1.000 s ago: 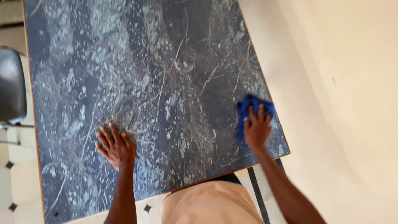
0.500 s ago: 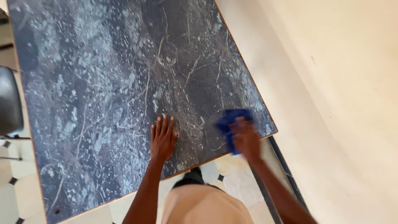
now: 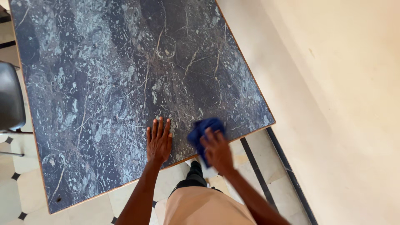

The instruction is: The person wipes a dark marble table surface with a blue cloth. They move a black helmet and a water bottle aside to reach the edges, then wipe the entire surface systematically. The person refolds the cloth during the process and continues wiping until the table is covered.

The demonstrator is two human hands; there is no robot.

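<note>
- Right hand (image 3: 216, 151): blurred, fingers curled over a blue cloth (image 3: 203, 130), pressing it onto the table's near edge; cloth partly bunched under the palm, its far part showing beyond the fingertips.
- Left hand (image 3: 158, 141): flat on the table top, fingers straight and close together, holding nothing; just beside the cloth, apart from it.
- Table (image 3: 104, 83): dark marbled top, pale veins, thin wood-coloured rim; otherwise bare.
- Chair (image 3: 10, 100): dark seat at the table's left side, partly cut off by the frame.
- Floor (image 3: 25, 187): pale tiles with small black diamonds, dark strip along the wall (image 3: 341, 104) on the right.
- Step in hand, as judged: wiping the near edge strip of the top, cloth close to the corner nearest the wall.
- Next move, as judged: calls for steady downward pressure, cloth kept flat, stroke carried along the rim without slipping off the edge; left hand serving as a brace.
</note>
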